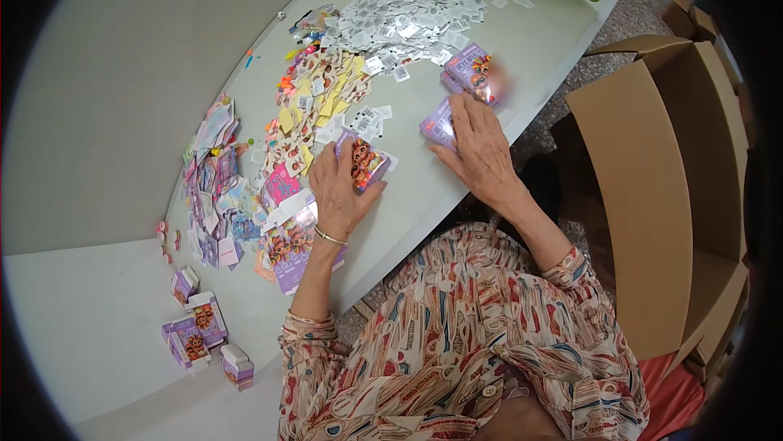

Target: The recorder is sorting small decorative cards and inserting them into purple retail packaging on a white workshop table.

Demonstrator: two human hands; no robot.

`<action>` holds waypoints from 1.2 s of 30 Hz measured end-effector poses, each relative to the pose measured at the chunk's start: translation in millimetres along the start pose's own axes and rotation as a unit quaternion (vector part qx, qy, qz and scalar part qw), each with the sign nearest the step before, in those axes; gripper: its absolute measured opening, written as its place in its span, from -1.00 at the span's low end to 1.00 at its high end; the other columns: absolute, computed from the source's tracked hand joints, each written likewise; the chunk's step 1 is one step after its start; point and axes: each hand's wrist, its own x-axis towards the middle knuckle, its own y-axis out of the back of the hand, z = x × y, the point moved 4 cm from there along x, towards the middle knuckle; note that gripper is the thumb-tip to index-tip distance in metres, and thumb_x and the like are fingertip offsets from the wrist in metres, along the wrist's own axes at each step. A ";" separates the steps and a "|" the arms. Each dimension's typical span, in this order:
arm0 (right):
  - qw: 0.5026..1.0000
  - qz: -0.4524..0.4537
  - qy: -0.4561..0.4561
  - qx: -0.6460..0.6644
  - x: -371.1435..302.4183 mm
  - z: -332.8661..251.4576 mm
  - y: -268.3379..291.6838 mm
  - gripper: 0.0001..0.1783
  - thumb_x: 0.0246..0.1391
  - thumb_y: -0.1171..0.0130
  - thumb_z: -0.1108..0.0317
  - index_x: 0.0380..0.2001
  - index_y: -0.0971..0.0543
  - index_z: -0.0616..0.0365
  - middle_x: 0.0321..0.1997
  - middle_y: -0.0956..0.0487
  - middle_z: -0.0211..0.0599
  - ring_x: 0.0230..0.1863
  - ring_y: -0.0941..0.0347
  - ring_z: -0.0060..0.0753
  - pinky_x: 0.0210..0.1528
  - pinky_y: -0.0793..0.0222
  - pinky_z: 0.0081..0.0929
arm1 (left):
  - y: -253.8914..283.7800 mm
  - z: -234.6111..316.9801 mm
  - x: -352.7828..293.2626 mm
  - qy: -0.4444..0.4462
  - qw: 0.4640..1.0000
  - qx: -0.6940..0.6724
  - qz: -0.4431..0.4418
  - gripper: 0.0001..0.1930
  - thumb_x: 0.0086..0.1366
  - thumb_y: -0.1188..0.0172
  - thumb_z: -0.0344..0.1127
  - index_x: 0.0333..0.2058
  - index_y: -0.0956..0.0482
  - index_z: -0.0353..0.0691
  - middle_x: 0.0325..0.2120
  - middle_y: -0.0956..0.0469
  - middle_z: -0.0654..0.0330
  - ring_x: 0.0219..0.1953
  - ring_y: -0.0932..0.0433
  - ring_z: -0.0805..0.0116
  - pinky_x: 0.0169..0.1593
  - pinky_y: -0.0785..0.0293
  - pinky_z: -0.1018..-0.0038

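Observation:
My left hand (336, 196), with a bracelet at the wrist, is closed around a small purple carton (369, 165) with orange cartoon figures on it. That carton lies on the table, beside a few small white packets (371, 121). Farther right, my right hand (483, 152) grips another purple carton (438, 123), fingers over its right side and thumb along the near edge. Just beyond this hand lie more purple cartons (471, 70), close together. Under my left wrist are flat purple carton blanks (287, 253).
White packets (408, 17) form a large heap at the back, with yellow and white cards (326, 103) nearer. Plastic-wrapped pieces (214, 172) lie along the left edge. Several purple cartons (196, 335) stand lower left. A big open cardboard box (632, 196) stands right of the table.

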 end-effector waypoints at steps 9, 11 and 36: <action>0.992 0.093 0.044 0.078 -5.4 -39.2 12.6 -0.25 -0.08 -0.38 0.16 0.06 -0.31 0.40 0.00 -0.42 0.09 -0.06 -0.40 0.05 0.03 -0.34 -0.19 | 39.8 49.6 -13.7 -0.072 0.993 -0.010 0.088 -0.04 -0.12 -0.42 -0.21 0.26 -0.12 -0.30 0.23 -0.14 -0.13 0.27 -0.10 -0.12 0.27 0.02 0.07; 0.979 -0.010 -0.037 0.199 -12.0 -44.9 -0.4 -0.28 -0.03 -0.35 0.15 0.07 -0.31 0.38 -0.04 -0.45 0.06 -0.12 -0.42 -0.01 -0.02 -0.36 -0.23 | 37.4 60.9 -20.4 -0.091 0.991 0.020 0.092 -0.06 -0.13 -0.43 -0.21 0.24 -0.14 -0.29 0.24 -0.13 -0.12 0.28 -0.08 -0.13 0.28 0.06 0.04; 0.931 -0.040 0.043 0.360 -48.3 -48.6 -46.5 0.13 -0.44 -0.59 0.32 0.21 -0.12 0.23 0.13 -0.29 -0.12 0.03 -0.41 -0.15 0.07 -0.37 -0.33 | 32.2 74.5 -62.4 -0.108 0.949 -0.243 0.168 -0.23 0.18 -0.15 -0.64 0.25 0.15 -0.37 -0.02 -0.47 -0.26 -0.05 -0.56 -0.11 -0.04 -0.51 0.27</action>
